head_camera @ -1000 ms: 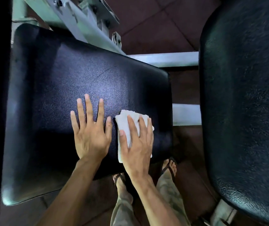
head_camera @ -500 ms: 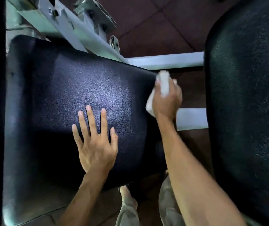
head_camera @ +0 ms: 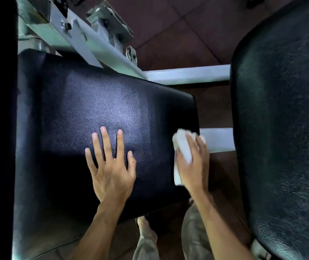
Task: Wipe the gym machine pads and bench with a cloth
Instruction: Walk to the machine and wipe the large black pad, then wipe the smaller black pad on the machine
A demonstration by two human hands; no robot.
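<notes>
A black textured bench pad (head_camera: 78,117) fills the left and middle of the head view. My left hand (head_camera: 110,166) lies flat on it with fingers spread, holding nothing. My right hand (head_camera: 194,164) presses a folded white cloth (head_camera: 182,149) against the pad's right edge, fingers wrapped over the cloth. A second black pad (head_camera: 284,128) stands at the right, untouched.
The pale grey metal frame (head_camera: 97,47) of the machine runs behind the bench pad, with two white crossbars (head_camera: 187,74) between the pads. Brown tiled floor (head_camera: 179,30) lies beyond. My legs and a sandalled foot (head_camera: 146,228) show below the pad's near edge.
My right hand with the cloth went from the pad's top surface up to its far right corner, then slid back down along the right edge. The left hand stayed flat.
</notes>
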